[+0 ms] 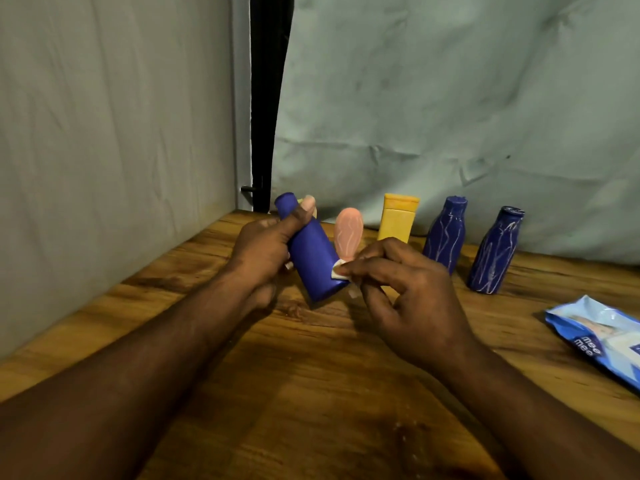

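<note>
A wooden table (311, 393) fills the lower frame, a wipes pack (595, 337) at its right edge. At centre the left hand (263, 251) grips a tilted blue bottle (313, 261), and the right hand (405, 292) pinches a small white wipe (341, 274) against its base.

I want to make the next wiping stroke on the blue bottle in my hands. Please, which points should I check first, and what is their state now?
1. Left hand grips the plain blue bottle: ok, thumb and fingers wrap its upper part.
2. Right hand pinches the white wipe against the bottle's lower side: ok.
3. Visible side free of marks: ok; far side, cannot tell.
4. Room behind the right hand: not ok, the pink bottle stands very close.
5. Wipes pack at hand: ok, it lies on the table to the right.
</note>
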